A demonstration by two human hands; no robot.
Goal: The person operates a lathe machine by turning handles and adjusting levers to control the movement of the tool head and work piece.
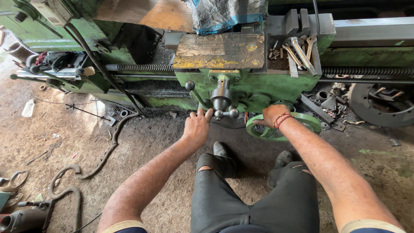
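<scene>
Green lathe carriage [254,84], viewed from above, with spanners [299,51] lying in its top tray. Right hand [271,115] closes over the rim of the green handwheel [302,123] low on the apron. Left hand [197,126] grips the ball-ended lever handle [222,101] just beside it. Good practice, as judged: turn the wheel steadily and keep the lever seated firmly.
</scene>
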